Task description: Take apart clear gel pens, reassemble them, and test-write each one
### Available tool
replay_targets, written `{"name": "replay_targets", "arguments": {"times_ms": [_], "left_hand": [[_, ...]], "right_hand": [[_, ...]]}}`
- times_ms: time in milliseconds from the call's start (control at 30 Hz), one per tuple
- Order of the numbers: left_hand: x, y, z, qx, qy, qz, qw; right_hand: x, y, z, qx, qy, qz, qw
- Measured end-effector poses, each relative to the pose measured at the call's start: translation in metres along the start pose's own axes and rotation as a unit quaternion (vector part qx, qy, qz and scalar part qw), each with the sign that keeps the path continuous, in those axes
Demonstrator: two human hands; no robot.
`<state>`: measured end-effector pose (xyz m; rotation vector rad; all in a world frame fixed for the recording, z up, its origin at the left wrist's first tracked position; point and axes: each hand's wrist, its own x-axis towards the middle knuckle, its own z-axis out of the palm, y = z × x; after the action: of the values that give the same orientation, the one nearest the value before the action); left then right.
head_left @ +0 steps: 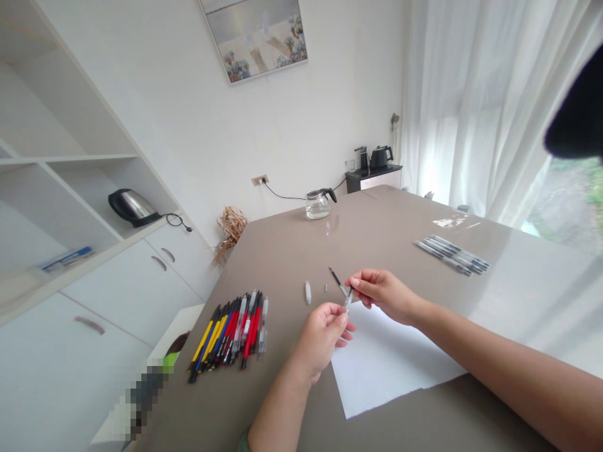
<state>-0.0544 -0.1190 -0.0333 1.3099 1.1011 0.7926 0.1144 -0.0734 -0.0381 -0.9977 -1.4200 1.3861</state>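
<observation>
Over the top left corner of a white paper sheet, my left hand pinches the lower end of a small clear pen part. The fingertips of my right hand close on its dark upper end. Just behind them a dark-tipped refill lies on the table, its lower end partly hidden by my hands. To the left rest a white pen barrel piece and a tiny grey piece.
Many yellow, blue, red and clear pens lie in a row on the brown table at left. Several clear pens lie at right. A glass pot stands near the far edge.
</observation>
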Motion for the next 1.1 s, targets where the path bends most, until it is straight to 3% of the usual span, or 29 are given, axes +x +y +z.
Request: {"name": "replay_targets", "arguments": {"times_ms": [167, 267, 400, 567, 633, 733, 900, 1100], "left_hand": [[-0.003, 0.002, 0.003, -0.01, -0.083, 0.002, 0.996], [-0.004, 0.001, 0.003, -0.005, -0.094, 0.003, 0.996], [-0.003, 0.002, 0.003, 0.001, -0.078, -0.001, 0.997], [0.0, 0.0, 0.0, -0.001, 0.015, -0.007, 1.0], [0.002, -0.001, -0.002, -0.008, 0.043, -0.007, 0.999], [0.003, -0.003, -0.005, -0.018, 0.059, -0.005, 0.998], [0.003, -0.003, -0.006, -0.024, 0.061, -0.002, 0.998], [0.001, -0.002, -0.005, -0.026, 0.06, -0.004, 0.998]], "right_hand": [[-0.002, 0.0, 0.002, -0.049, -0.012, -0.009, 0.999], [-0.003, -0.001, 0.003, -0.051, -0.014, -0.014, 0.998], [-0.003, -0.006, 0.001, -0.041, -0.004, -0.023, 0.999], [0.014, -0.012, -0.019, -0.104, 0.03, -0.009, 0.994], [0.028, -0.009, -0.03, -0.207, 0.024, 0.017, 0.978], [0.052, 0.002, -0.041, -0.379, 0.003, 0.073, 0.923], [0.086, 0.019, -0.038, -0.457, -0.006, 0.09, 0.885], [0.105, 0.024, -0.03, -0.518, -0.016, 0.066, 0.853]]}}
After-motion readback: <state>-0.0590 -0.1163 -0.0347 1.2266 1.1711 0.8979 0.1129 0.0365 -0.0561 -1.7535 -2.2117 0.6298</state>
